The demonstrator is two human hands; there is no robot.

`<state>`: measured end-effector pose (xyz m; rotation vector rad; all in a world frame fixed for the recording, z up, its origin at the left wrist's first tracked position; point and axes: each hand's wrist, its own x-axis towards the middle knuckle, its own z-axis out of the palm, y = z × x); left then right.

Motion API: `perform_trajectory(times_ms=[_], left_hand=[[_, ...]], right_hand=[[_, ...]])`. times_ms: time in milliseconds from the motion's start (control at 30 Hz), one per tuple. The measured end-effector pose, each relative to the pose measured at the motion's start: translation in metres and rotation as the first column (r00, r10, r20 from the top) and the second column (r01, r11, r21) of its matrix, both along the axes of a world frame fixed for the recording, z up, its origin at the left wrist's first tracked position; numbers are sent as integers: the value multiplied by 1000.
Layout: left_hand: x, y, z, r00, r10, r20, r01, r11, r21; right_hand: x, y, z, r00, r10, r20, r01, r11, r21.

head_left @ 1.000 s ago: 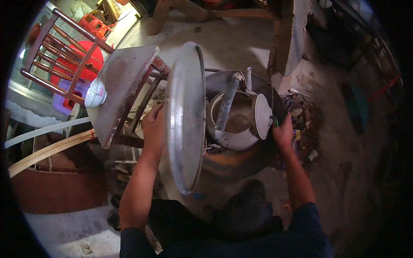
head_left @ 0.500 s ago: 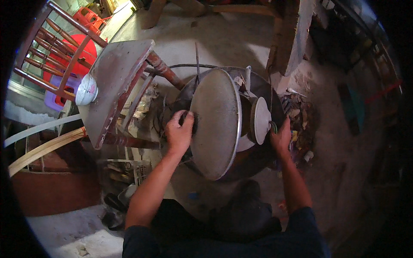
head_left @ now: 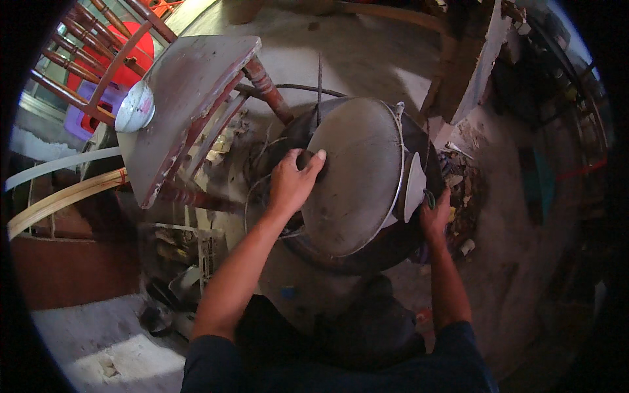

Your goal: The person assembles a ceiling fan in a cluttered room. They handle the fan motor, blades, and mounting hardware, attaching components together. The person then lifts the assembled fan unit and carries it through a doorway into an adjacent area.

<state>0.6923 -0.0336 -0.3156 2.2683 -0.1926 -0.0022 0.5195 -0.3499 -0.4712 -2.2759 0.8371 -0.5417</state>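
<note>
My left hand [head_left: 291, 180] pinches the dark knob [head_left: 303, 159] of a large, round grey pot lid [head_left: 354, 177]. The lid is tilted steeply, its outer face toward that hand. Just right of it, a smaller pale disc [head_left: 413, 187] stands on edge, with a dark wire loop [head_left: 430, 198] on its outer side. Around this loop my right hand [head_left: 435, 216] is closed; its fingertips are partly hidden. Behind and beneath both lies a wide dark round pan or basin [head_left: 314, 259]. The large lid hides most of what is between it and the disc.
A worn wooden chair [head_left: 190, 85] stands at the left, with a white bowl [head_left: 136, 108] on its seat edge. Debris [head_left: 468, 180] is heaped right of the basin. Wooden furniture legs [head_left: 458, 72] stand at the far right. Curved pale strips [head_left: 65, 203] reach in from the left.
The large lid has moved right and turned to show more of its face, covering more of what lies behind it. My left hand moved right with it. The view has shifted slightly.
</note>
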Motion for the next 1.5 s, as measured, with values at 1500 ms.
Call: perform_trajectory(times_ms=[1500], left_hand=[[38,177,-127,590,-262,-763,-371,752,-545]], right_hand=[[-7,-29,-46,977,-91,193,83,995,50]])
